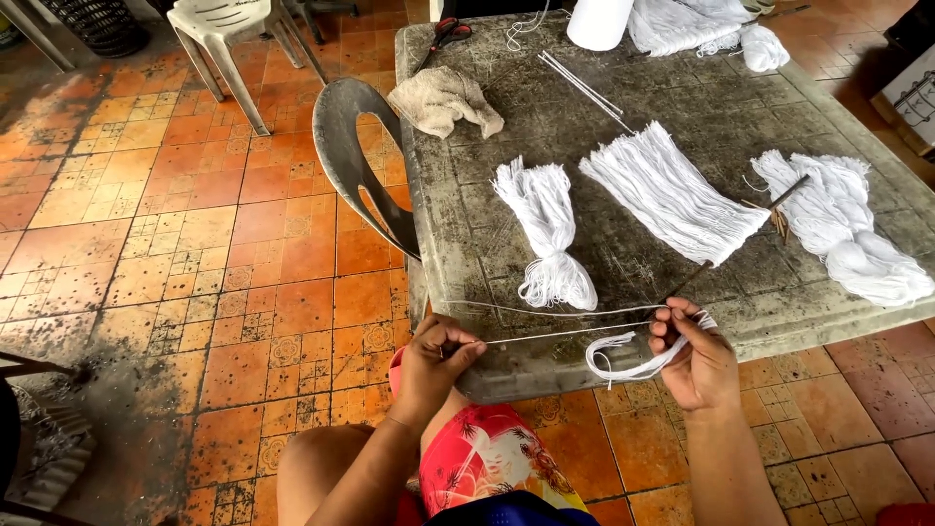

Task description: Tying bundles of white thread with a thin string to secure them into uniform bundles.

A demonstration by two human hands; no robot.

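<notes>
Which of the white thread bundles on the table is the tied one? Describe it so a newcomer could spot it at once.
On the grey stained table, look at the near left part, just above the left hand. The tied bundle is cinched near its lower end, with loops below; the flat bundle beside it lies loose and fanned.

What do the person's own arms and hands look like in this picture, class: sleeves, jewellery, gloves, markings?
Both forearms are bare, with no sleeves in view. The left hand and right hand wear no gloves, and no rings show on the fingers. A thin band or crease seems to cross the left wrist; too small to tell. No markings are visible.
</notes>
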